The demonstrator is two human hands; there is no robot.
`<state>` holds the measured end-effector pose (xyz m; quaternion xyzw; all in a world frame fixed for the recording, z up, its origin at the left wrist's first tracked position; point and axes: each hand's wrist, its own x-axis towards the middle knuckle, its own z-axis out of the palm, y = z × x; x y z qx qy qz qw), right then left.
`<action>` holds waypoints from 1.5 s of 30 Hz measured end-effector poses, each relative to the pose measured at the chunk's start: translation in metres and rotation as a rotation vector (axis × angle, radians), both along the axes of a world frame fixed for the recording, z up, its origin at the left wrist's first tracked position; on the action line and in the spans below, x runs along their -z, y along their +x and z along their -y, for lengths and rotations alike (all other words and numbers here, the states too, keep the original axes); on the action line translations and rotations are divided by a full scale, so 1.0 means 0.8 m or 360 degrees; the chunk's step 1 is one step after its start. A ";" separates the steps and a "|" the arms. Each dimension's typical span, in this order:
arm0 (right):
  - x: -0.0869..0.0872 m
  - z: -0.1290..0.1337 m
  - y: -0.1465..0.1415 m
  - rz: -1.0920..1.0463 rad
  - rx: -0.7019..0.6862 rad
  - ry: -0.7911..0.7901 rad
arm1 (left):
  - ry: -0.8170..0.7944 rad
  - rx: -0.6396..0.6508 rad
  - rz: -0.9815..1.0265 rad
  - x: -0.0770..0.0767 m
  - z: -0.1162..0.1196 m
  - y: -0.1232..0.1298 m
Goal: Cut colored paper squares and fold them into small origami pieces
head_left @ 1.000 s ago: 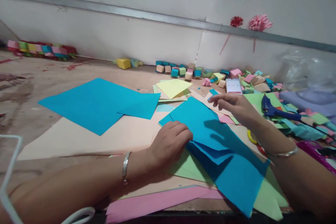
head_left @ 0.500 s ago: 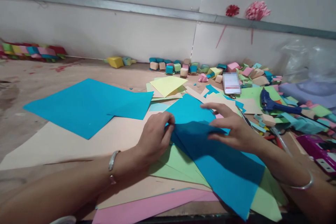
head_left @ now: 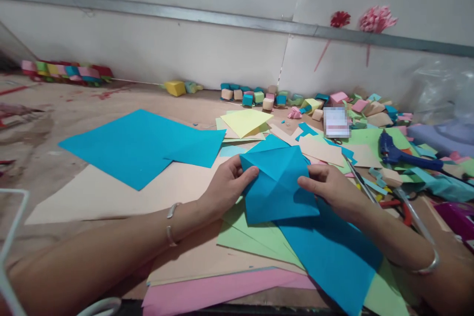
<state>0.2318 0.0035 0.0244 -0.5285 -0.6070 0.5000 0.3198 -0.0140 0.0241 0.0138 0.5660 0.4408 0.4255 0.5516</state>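
A creased square of blue paper point(head_left: 276, 190) is held up between my two hands, its fold lines crossing near the middle. My left hand point(head_left: 231, 177) pinches its left edge, thumb in front. At the right edge, my right hand point(head_left: 329, 187) grips it with the thumb on the near face and the fingers behind. Below it lies a longer blue sheet point(head_left: 333, 256), on top of light green sheets point(head_left: 255, 237). To the left, large blue sheets point(head_left: 137, 148) rest partly over a pale peach sheet point(head_left: 111, 197).
Yellow paper point(head_left: 246, 121) lies beyond my hands. A phone point(head_left: 336, 122), a blue glue gun point(head_left: 407, 153), scissors point(head_left: 361, 177) and many paper scraps crowd the right. Folded paper cubes point(head_left: 248, 96) line the wall. Pink paper point(head_left: 207, 291) lies at the near edge.
The blue square has been lifted and turned to face me, its creases now showing. My right hand has gone from spread fingers to gripping its right edge. The view has shifted left.
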 end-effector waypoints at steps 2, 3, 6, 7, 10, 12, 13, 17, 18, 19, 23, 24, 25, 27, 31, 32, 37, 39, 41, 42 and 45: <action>0.003 0.000 -0.004 -0.0128 -0.0022 -0.0140 | 0.0079 0.0040 -0.0127 -0.001 0.002 0.000; 0.005 0.000 -0.006 -0.0165 -0.0015 -0.0188 | 0.0127 0.0023 -0.0202 -0.001 0.003 0.000; 0.011 -0.003 -0.009 -0.0271 0.0069 -0.0242 | 0.0186 -0.0066 -0.0323 0.001 0.002 0.000; 0.012 -0.004 -0.008 -0.0325 0.0107 -0.0251 | 0.0158 -0.0038 -0.0284 0.002 0.001 0.000; 0.016 -0.008 -0.003 -0.0461 0.0200 -0.0282 | -0.0020 0.0251 -0.0024 0.003 -0.003 -0.001; 0.018 -0.009 0.000 -0.0499 0.0202 -0.0266 | -0.0082 0.0385 0.0049 0.004 -0.004 -0.002; 0.018 -0.009 0.001 -0.0507 0.0184 -0.0241 | -0.0082 0.0393 0.0024 0.004 -0.004 -0.003; 0.020 -0.008 0.000 -0.0534 0.0066 -0.0234 | -0.0059 0.0281 0.0021 0.007 -0.001 -0.003; 0.019 -0.008 -0.001 -0.0549 0.0060 -0.0269 | -0.0061 0.0256 0.0069 0.007 0.000 -0.003; 0.019 -0.008 -0.001 -0.0572 0.0075 -0.0309 | -0.0053 0.0226 0.0112 0.006 0.001 -0.003; 0.012 -0.011 -0.002 -0.0689 0.0225 -0.0388 | 0.0213 0.0208 0.0088 -0.003 0.002 -0.008; 0.011 -0.012 -0.003 -0.0692 0.0245 -0.0380 | 0.0311 0.0253 0.0063 -0.005 0.002 -0.010; 0.010 -0.012 -0.003 -0.0677 0.0254 -0.0366 | 0.0379 0.0298 0.0036 -0.006 0.002 -0.012; 0.011 -0.012 -0.004 -0.0638 0.0252 -0.0345 | 0.0364 0.0340 0.0024 -0.007 0.004 -0.015; 0.013 -0.012 -0.003 -0.0536 0.0230 -0.0285 | -0.0079 0.0331 0.0194 -0.005 0.008 -0.010; 0.012 -0.012 -0.001 -0.0439 0.0198 -0.0217 | -0.0168 0.0310 0.0211 -0.005 0.010 -0.008; -0.001 -0.013 0.020 0.0355 -0.0395 0.0871 | -0.0371 0.0031 0.0310 -0.008 0.009 0.003; -0.003 -0.014 0.025 0.0651 -0.0571 0.1316 | -0.0453 -0.0048 0.0384 -0.010 0.007 0.003; -0.002 -0.014 0.026 0.0879 -0.0546 0.1589 | -0.0521 -0.0075 0.0430 -0.010 0.006 0.002; -0.002 -0.013 0.025 0.0939 -0.0476 0.1683 | -0.0551 -0.0064 0.0447 -0.009 0.006 0.002; -0.002 -0.011 0.018 0.0886 -0.0302 0.1854 | -0.0623 0.0050 0.0477 -0.006 0.008 0.001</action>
